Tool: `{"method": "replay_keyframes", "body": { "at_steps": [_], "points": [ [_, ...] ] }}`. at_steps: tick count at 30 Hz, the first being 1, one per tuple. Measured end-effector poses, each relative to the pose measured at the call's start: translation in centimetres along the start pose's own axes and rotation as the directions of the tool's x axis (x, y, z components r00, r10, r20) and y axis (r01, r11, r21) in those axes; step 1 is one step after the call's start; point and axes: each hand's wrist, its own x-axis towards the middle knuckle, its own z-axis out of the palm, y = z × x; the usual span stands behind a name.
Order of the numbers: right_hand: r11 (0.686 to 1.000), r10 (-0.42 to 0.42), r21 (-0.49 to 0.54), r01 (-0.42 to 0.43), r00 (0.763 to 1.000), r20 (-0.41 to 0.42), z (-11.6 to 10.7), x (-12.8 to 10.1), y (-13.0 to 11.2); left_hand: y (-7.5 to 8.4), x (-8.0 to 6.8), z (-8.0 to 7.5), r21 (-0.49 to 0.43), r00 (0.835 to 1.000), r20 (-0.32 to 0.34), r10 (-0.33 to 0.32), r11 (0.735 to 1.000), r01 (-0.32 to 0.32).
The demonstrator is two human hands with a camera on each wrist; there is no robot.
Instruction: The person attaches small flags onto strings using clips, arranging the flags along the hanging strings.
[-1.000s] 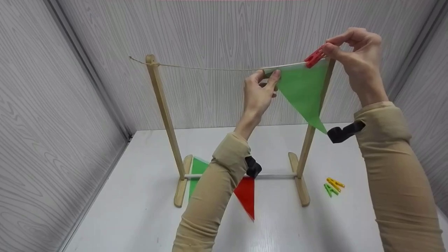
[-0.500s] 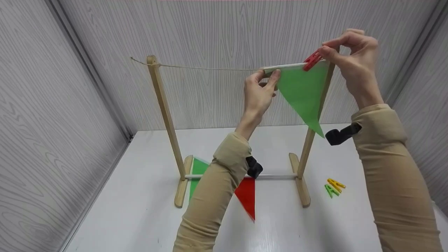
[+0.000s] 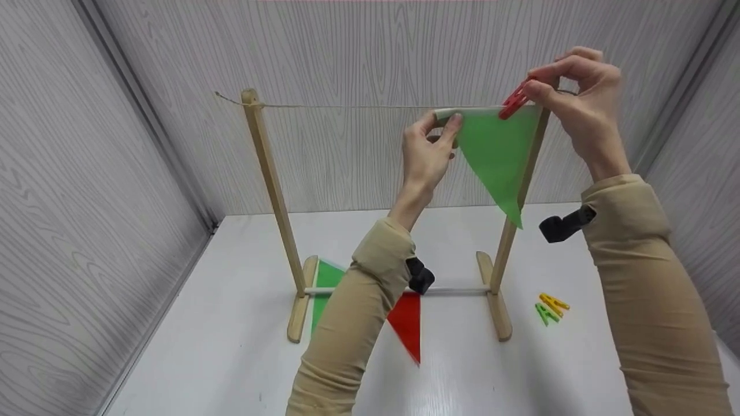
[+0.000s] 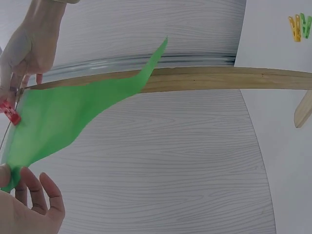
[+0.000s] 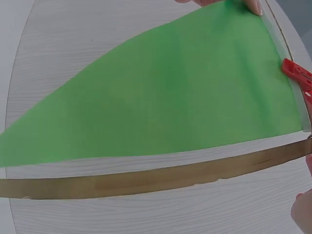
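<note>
A green triangular pennant (image 3: 498,150) with a white top edge hangs at the string (image 3: 347,106), near the right wooden post (image 3: 529,156). My left hand (image 3: 426,153) pinches its upper left corner between thumb and fingers. With thumb and forefinger my right hand (image 3: 587,98) holds a red clothespin (image 3: 513,103), whose tip lies over the pennant's top edge near the right post. The red clothespin (image 5: 295,73) also shows on the white edge in the right wrist view. In the left wrist view the pennant (image 4: 63,114) stretches sideways, its tip bent.
On the white table (image 3: 231,300) stands the wooden frame, with a left post (image 3: 272,190) and a white crossbar (image 3: 457,289). A second green pennant (image 3: 325,274) and a red pennant (image 3: 409,323) lie there, partly behind my left arm. Yellow (image 3: 555,303) and green (image 3: 546,312) clothespins lie at right.
My right hand and the red clothespin have shifted slightly left and down. The string, sagging before, is now straight. The pennant's tip has swung left. My left hand stays in place.
</note>
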Motion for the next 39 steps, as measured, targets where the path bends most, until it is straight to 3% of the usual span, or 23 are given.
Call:
{"method": "replay_keyframes", "body": {
  "at_steps": [5,10,28,39],
  "points": [
    [0.994,-0.035,-0.104,0.035,0.999,0.005,-0.1,0.0,1.2,0.0,0.0,0.0,-0.009,1.0,-0.004,-0.002,1.0,0.001],
    [0.992,-0.089,-0.082,0.091,0.996,0.026,0.0,-0.3,1.6,-0.1,-0.1,-0.1,0.001,1.0,-0.002,-0.01,1.0,0.01],
    [0.987,-0.086,-0.133,0.09,0.995,0.04,0.2,-0.7,2.0,-0.5,-0.3,-0.7,-0.005,1.0,-0.028,-0.012,1.0,0.011],
    [0.987,-0.123,-0.102,0.128,0.991,0.048,0.3,-0.5,2.3,-0.5,-0.3,-0.9,-0.024,1.0,-0.03,0.0,1.0,-0.001]
  ]
}}
